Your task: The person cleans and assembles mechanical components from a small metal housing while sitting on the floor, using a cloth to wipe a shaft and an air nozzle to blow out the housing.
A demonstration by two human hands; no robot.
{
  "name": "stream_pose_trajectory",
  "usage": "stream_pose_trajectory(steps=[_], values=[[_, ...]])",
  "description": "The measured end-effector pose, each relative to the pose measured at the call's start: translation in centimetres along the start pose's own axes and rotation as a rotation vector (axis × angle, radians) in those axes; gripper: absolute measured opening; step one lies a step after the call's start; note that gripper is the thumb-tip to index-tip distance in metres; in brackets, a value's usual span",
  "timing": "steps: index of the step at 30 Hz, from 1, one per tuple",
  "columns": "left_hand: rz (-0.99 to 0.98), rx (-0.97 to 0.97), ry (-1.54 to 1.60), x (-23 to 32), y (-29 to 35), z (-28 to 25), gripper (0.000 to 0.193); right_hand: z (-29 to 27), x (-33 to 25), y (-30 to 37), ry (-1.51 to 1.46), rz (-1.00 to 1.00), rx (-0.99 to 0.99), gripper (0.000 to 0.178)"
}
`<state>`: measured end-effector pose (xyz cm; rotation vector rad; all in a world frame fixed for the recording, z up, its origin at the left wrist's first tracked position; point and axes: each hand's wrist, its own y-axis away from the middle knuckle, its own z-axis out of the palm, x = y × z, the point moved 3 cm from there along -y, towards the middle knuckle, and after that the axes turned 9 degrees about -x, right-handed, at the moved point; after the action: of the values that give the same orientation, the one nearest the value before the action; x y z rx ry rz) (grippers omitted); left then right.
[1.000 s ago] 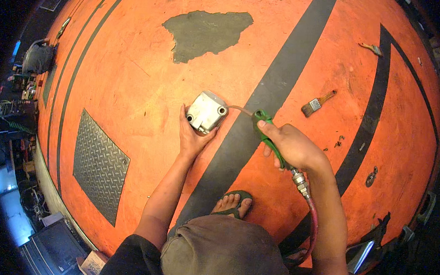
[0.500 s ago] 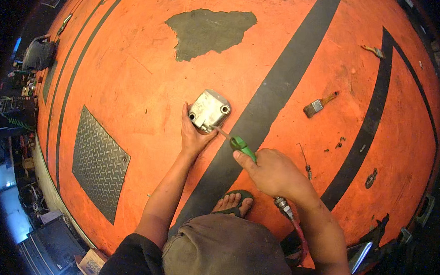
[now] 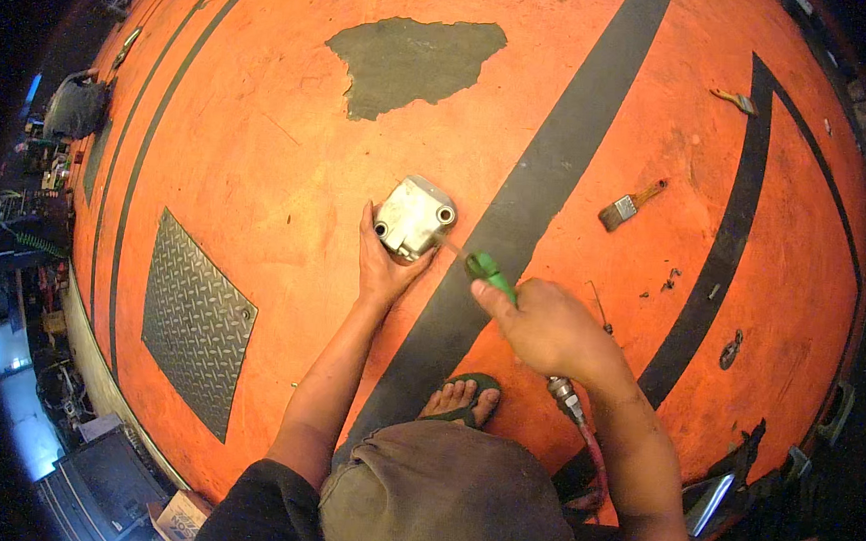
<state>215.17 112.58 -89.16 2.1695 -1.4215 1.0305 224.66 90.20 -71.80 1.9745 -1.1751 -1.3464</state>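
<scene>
A silvery metal cover [image 3: 414, 216], boxy with rounded corners and two dark-centred round holes, is gripped along its near and left edges by my left hand [image 3: 390, 271]. My right hand [image 3: 554, 328] is wrapped round a green air blow gun [image 3: 489, 271]. The gun's thin nozzle points at the cover's right side, close to the lower right edge; whether it touches cannot be made out. From the gun's lower end a metal coupling [image 3: 566, 395] leads into a red hose [image 3: 596, 465], which runs back beneath my right forearm.
On the orange floor, two paintbrushes, one nearer [image 3: 630, 205] and one farther [image 3: 734, 101], lie to the right, with small bolts [image 3: 670, 279] and a metal part [image 3: 731, 350]. A checkered metal plate [image 3: 200, 322] lies at left. My sandalled foot [image 3: 460, 399] is just below my hands.
My right hand and the blow gun have shifted slightly right, and the nozzle tip has moved from the cover's near edge toward its right side. The cover has barely moved.
</scene>
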Motion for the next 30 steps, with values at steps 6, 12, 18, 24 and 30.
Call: stream_pose_trajectory(steps=[6,12,18,24,30], values=[[-0.017,-0.014,0.02,-0.1,0.1,-0.1,0.12,-0.7,0.7,0.1,-0.083,0.03,-0.106,0.073],[0.01,-0.029,0.078,0.0,0.0,-0.2,0.125,0.8,-0.4,1.2,0.034,-0.043,-0.015,0.071],[0.083,-0.028,0.032,0.2,0.0,-0.1,0.128,3.9,-1.0,1.1,0.124,-0.058,-0.083,0.067],[0.135,-0.043,-0.004,0.4,-0.1,0.0,0.13,5.5,-1.3,0.5,0.129,-0.151,0.009,0.062],[0.108,-0.029,-0.004,-0.2,0.1,0.1,0.13,4.6,-1.9,1.0,0.098,-0.121,-0.021,0.062]])
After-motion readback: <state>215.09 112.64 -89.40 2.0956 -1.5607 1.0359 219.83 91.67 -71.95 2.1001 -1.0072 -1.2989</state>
